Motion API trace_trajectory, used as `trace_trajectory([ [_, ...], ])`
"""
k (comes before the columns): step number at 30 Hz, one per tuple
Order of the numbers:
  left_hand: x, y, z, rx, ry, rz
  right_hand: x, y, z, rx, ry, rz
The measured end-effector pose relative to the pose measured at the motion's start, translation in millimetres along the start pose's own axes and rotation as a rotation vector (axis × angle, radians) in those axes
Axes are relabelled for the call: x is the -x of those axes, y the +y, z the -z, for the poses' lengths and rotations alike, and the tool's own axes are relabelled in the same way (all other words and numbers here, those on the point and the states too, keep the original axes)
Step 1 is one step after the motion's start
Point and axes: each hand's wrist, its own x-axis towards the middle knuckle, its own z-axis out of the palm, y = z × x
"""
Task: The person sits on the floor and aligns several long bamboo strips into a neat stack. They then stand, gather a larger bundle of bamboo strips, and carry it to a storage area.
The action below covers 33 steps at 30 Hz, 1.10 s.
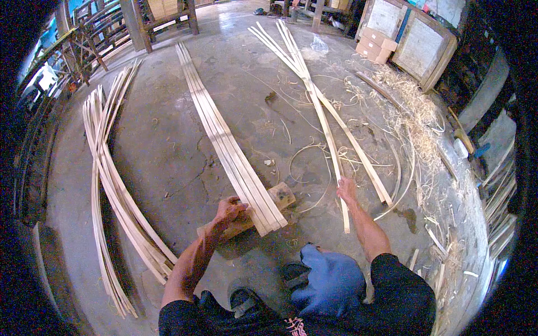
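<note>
In front of me a row of long, pale, flat bamboo strips [235, 151] lies side by side, its near end resting across a wooden block [282, 195]. My left hand [230, 210] is closed at the left edge of this row, just above the block; whether anything is between its fingers is hidden. To the right, two groups of similar strips cross in a narrow X [319, 103]. My right hand [347, 191] grips the left leg of that X near its lower end, fingers wrapped round the strip [334, 154]. The other leg [364, 159] lies on the floor beside it.
Another crossed bundle of strips [103, 157] lies at my left. Thin curled offcuts [308, 162] are scattered on the concrete floor, and shavings [409, 103] heap up along the right. Cardboard boxes [374, 46] and framed panels [420, 47] stand at the far right.
</note>
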Motion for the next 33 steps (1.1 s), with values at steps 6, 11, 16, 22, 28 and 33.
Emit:
trace_trajectory([
  [6,6,14,-3,0.132,0.012,0.182,32,-47,-7,0.546,0.193,0.301],
  [11,13,26,2,0.352,-0.053,0.046,25,-61,-24,0.426,0.351,0.460],
  [16,25,34,5,0.239,-0.087,-0.040,17,-45,-22,0.467,0.188,0.283],
  [22,52,64,-11,0.183,-0.131,-0.334,28,-54,-13,0.662,0.212,0.355],
  [28,68,96,-61,-0.105,-0.162,-0.330,87,-185,-59,-0.244,-0.383,0.318],
  [33,54,89,-109,0.109,-0.304,-0.412,115,-249,-79,-0.303,-0.458,0.194],
])
